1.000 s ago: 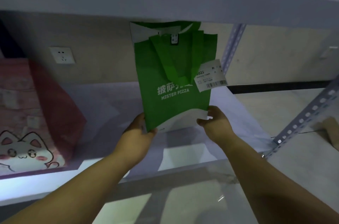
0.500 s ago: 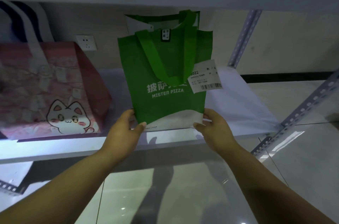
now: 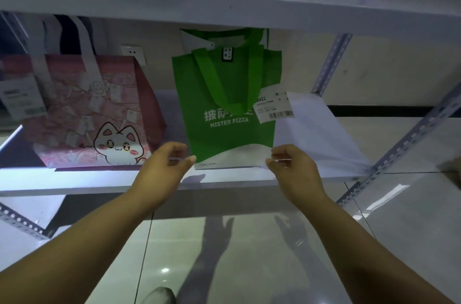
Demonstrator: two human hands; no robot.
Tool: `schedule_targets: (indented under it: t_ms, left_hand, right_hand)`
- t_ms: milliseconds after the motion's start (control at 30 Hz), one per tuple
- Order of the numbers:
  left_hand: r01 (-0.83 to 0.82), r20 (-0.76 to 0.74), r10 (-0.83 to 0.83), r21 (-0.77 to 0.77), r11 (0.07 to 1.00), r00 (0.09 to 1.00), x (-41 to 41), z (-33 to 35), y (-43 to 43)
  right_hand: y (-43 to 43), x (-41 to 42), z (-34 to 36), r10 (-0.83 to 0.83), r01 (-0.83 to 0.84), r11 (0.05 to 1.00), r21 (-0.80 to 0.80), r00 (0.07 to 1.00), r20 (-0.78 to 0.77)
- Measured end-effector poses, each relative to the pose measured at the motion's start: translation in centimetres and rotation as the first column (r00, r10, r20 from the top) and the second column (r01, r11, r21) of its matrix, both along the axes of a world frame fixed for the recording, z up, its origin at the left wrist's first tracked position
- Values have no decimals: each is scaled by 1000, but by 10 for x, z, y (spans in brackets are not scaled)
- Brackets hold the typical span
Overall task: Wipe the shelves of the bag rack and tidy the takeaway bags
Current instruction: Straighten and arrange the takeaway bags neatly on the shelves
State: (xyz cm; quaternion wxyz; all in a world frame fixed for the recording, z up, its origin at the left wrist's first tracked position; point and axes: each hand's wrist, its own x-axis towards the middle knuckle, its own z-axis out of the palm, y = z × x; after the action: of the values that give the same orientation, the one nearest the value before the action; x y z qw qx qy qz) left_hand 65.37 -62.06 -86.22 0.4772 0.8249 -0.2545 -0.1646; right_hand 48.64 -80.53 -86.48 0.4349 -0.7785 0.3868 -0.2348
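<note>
One green MISTER PIZZA bag (image 3: 224,139), white base, barcode tag (image 3: 274,108); left hand (image 3: 162,169), right hand (image 3: 294,169) at lower corners, grip unclear.

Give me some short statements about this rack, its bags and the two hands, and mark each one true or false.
1. The green bag and the pink cat bag stand on the same shelf. True.
2. The print on the green bag reads MISTER BURGER. False: it reads MISTER PIZZA.
3. A white label with a barcode hangs at the green bag's right edge. True.
4. The left hand lies on the pink cat bag. False: it is at the green bag's lower left corner, and the right hand is at its lower right corner.
</note>
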Motion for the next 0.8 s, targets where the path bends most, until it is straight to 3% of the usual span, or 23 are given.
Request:
schedule_targets:
  t_ms: [133, 400, 800]
  left_hand:
    - [8, 31, -6, -64, 998, 999, -14, 35, 22]
    - [12, 246, -1, -43, 999, 969, -21, 125, 79]
    - [11, 550, 62, -127, 992, 833, 75, 245, 141]
  right_hand:
    - [21, -8, 37, 149, -146, 986, -74, 989, 26]
    - [69, 10, 130, 373, -345, 911, -227, 923, 96]
    - [123, 113, 249, 419, -241, 849, -470, 849, 321]
